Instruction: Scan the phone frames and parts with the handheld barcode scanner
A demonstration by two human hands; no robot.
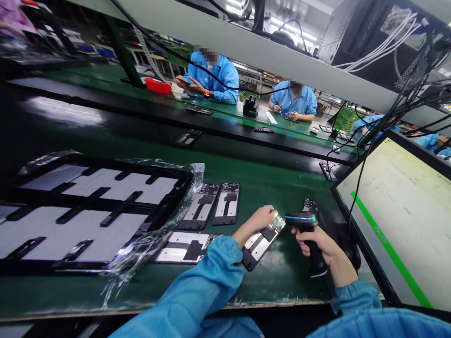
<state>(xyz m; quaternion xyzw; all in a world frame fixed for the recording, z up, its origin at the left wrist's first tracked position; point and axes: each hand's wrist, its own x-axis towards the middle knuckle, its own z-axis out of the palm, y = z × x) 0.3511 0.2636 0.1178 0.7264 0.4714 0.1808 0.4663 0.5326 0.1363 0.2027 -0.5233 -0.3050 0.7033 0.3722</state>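
My left hand (256,222) holds a phone frame (261,243) tilted up off the green table, its top end lit up. My right hand (319,240) grips a black handheld scanner (306,223) by its handle, its head pointed at the lit end of the frame, a short gap away. Both arms wear blue sleeves. Two more phone frames (213,204) lie side by side farther back on the table. Another phone frame (183,247) lies flat by my left forearm.
A black tray in clear plastic wrap (88,206) fills the left of the table. A monitor (401,220) with a green PASS bar stands at right. A dark conveyor (141,126) runs behind. Several people in blue coats sit across it. Cables hang at upper right.
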